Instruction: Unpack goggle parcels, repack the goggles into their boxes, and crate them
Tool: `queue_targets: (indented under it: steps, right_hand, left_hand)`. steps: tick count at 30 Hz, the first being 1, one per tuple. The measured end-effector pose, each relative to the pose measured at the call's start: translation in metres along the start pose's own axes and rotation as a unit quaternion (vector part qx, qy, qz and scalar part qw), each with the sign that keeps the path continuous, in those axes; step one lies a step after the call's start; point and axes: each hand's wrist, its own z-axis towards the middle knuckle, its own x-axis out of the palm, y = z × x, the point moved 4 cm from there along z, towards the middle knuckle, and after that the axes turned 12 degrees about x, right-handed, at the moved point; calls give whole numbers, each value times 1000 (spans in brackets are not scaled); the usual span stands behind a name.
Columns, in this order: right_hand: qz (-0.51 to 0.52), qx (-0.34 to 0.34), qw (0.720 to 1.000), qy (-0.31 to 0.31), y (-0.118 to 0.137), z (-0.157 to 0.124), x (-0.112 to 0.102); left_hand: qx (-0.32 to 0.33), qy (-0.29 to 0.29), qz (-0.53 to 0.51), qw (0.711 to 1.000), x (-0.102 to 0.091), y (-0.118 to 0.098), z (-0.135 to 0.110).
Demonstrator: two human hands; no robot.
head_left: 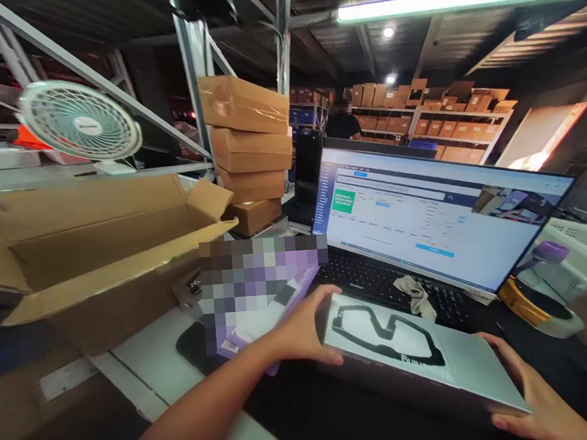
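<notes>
- Left hand [301, 333] grips white box [423, 345] left end, fingers curled.
- Right hand [531, 391] cups its near corner.
- Best kept level, clear of laptop [439, 216] keys.

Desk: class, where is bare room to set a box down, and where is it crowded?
Free: white desk strip between open carton and black mat. Crowded: by the laptop, where left hand and right hand hold a white box, tape rolls beside.
</notes>
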Motion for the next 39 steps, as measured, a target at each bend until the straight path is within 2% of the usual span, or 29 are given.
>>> queue_targets:
  steps: [4,9,13,20,22,25,27,29,34,36,39]
  right_hand:
    - [-37,12,999,-5,3,-10,-14]
    - [-15,60,998,6,-2,-23,-26]
    - [9,79,997,4,-10,-29,-33]
    - [9,66,998,-8,0,-31,-37]
    - [5,69,997,-20,-1,-33,-36]
    - [-3,83,994,-65,-6,-35,-38]
    - [-6,92,991,-92,-9,-35,-36]
    - [-7,95,990,-100,-8,-34,-28]
    - [3,111,988,-107,0,-38,-3]
    - [9,115,986,-119,0,-41,-1]
    - [29,100,985,-136,0,-45,-12]
  left_hand:
    - [-6,26,11,1000,4,13,5]
    - [-17,12,8,1000,1,17,10]
    - [-27,-12,-10,1000,-6,15,11]
    - [25,-17,-13,999,-28,10,17]
    - [34,-47,-15,998,-44,8,18]
    - [62,-166,-20,984,-76,1,14]
    - [87,-218,-15,972,-89,-8,9]
    - [103,-203,15,974,-86,-19,4]
    - [102,-77,179,976,-53,-43,-4]
    - [90,-58,223,969,-46,-50,-4]
    - [73,-45,267,960,-39,-63,1]
